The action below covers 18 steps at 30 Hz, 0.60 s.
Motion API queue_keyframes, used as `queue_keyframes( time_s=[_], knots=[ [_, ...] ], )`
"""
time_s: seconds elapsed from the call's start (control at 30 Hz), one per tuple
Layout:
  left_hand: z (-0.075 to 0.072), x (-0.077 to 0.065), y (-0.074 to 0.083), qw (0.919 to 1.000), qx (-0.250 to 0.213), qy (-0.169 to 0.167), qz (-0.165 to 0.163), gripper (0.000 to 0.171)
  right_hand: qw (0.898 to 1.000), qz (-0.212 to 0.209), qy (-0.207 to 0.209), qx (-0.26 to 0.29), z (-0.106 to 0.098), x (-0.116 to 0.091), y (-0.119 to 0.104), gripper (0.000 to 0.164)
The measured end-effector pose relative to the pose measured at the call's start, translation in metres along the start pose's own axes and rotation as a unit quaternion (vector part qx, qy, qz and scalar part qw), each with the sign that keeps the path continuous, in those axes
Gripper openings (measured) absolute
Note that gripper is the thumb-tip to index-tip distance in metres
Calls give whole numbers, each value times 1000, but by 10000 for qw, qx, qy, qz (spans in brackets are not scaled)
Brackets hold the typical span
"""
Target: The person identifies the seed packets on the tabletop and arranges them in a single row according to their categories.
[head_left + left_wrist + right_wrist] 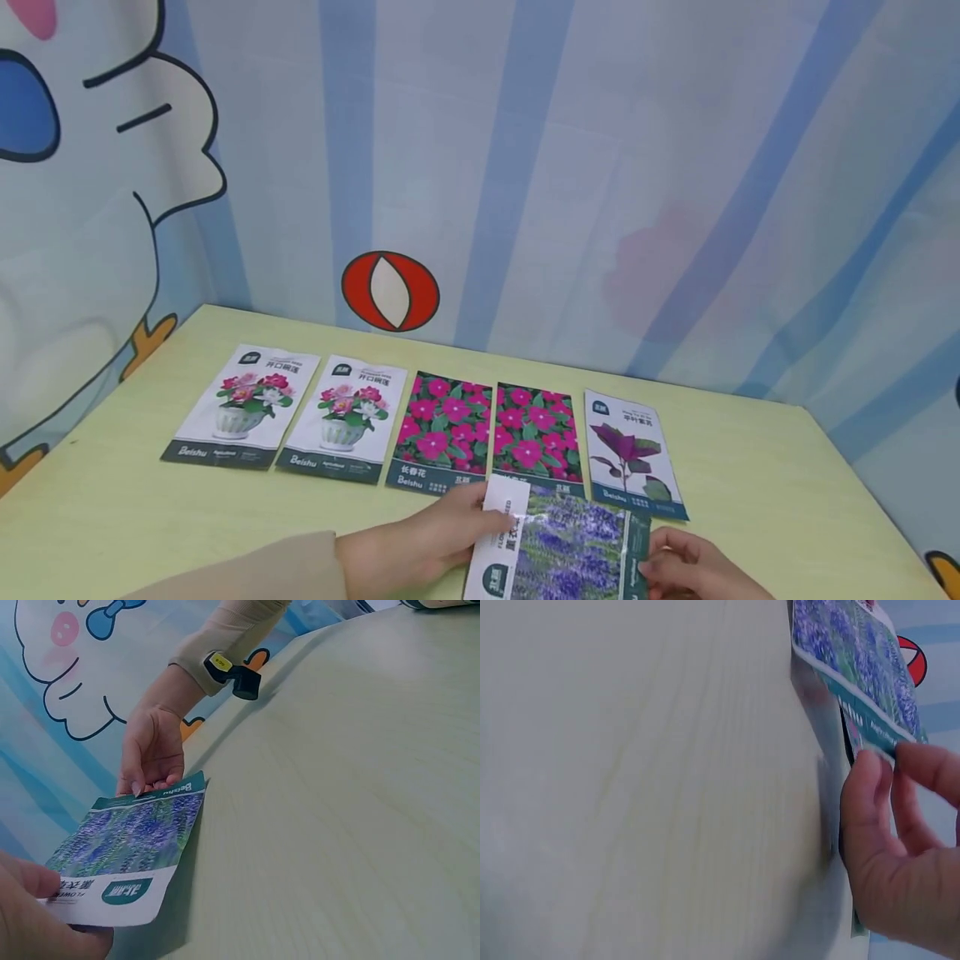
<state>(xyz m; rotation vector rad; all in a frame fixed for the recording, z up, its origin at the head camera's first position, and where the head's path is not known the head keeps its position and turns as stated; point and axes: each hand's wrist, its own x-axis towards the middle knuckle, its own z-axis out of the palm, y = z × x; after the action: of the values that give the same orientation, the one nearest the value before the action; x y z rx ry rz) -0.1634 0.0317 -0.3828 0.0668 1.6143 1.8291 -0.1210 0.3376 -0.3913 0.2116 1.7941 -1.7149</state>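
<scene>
A seed packet with purple lavender flowers (pixel 572 546) is held sideways above the table near its front edge. My left hand (pixel 442 533) grips its white end, thumb on top and fingers underneath. At the green end, my right hand (pixel 693 568) pinches the edge between thumb and fingers. In the left wrist view the packet (pixel 139 832) is tilted and raised off the tabletop, with the right hand (pixel 154 750) at its far edge. The right wrist view shows the right hand's fingertips at one corner of the packet (pixel 862 667).
Behind the held packet, a row of packets lies on the pale yellow table (pixel 780 467): two with potted flowers (pixel 240 408) (pixel 341 421), two with pink flowers (pixel 442 425) (pixel 538 429), one with a purple-leaved plant (pixel 633 454). A striped cartoon backdrop (pixel 480 167) stands behind.
</scene>
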Motion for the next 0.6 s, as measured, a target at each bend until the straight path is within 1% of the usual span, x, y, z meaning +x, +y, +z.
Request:
queue_keyframes(
  time_s=[0.07,0.13,0.17,0.2,0.23,0.27,0.33,0.37,0.43,0.5,0.53,0.57,0.6],
  knots=[
    [1,2,2,9999,89,-16,147,37,9977,-158,-588,294,1,1,0,22],
    [2,3,4,9994,247,45,218,37,9924,-179,-1088,538,2,2,1,38],
    [2,4,5,9992,310,61,245,37,9897,-207,-1271,618,2,3,1,46],
    [2,5,6,9989,376,81,264,38,9876,-221,-1418,633,2,4,2,49],
    [2,5,7,9986,429,80,288,38,9880,-195,-1447,513,3,5,2,51],
    [2,6,7,9985,465,54,300,38,9882,-183,-1476,373,3,6,2,52],
    [1,8,7,9977,572,-13,351,38,9912,-205,-1294,-184,3,8,2,56],
    [0,9,7,9974,608,-73,377,38,9909,-213,-1263,-407,4,9,1,56],
    [-1,10,7,9969,668,-175,387,37,9885,-188,-1356,-643,5,9,1,59],
    [-3,11,6,9962,744,-238,382,36,9830,-316,-1720,-563,6,10,2,52],
    [-4,11,6,9961,756,-262,368,36,9794,-318,-1957,-379,7,9,2,49],
    [-5,11,6,9962,748,-275,350,36,9730,-364,-2279,-114,8,9,2,44],
    [-6,12,6,9962,744,-282,342,36,9673,-388,-2505,58,9,10,2,42]
  ],
)
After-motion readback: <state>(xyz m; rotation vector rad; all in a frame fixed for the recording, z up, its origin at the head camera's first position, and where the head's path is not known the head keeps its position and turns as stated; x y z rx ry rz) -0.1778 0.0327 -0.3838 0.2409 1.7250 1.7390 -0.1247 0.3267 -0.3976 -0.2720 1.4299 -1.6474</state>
